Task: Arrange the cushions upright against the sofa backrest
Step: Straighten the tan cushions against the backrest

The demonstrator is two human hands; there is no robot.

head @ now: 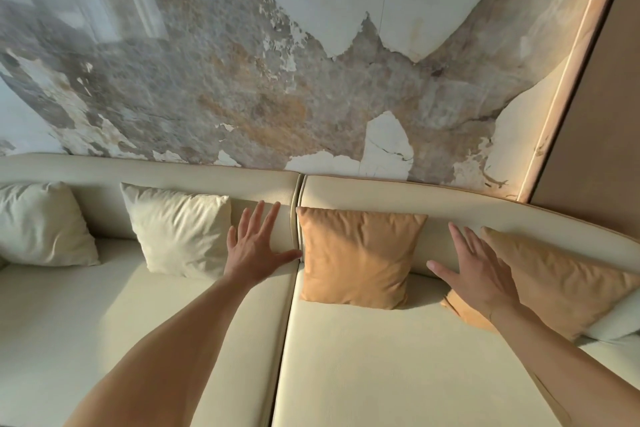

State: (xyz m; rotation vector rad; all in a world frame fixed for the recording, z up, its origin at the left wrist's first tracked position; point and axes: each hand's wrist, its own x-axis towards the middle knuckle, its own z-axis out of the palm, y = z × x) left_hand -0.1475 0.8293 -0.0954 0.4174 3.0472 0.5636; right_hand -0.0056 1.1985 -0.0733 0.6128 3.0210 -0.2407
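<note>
Four cushions [360, 256] are propped upright vs. sofa backrest [381, 194]: two cream, two orange, creased. Left hand [256, 246] & right hand [474, 270] are splayed, nothing held.

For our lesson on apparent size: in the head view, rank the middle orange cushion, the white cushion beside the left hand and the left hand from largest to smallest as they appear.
1. middle orange cushion and white cushion: look alike, not ranked.
2. left hand: clearly smallest.
</note>
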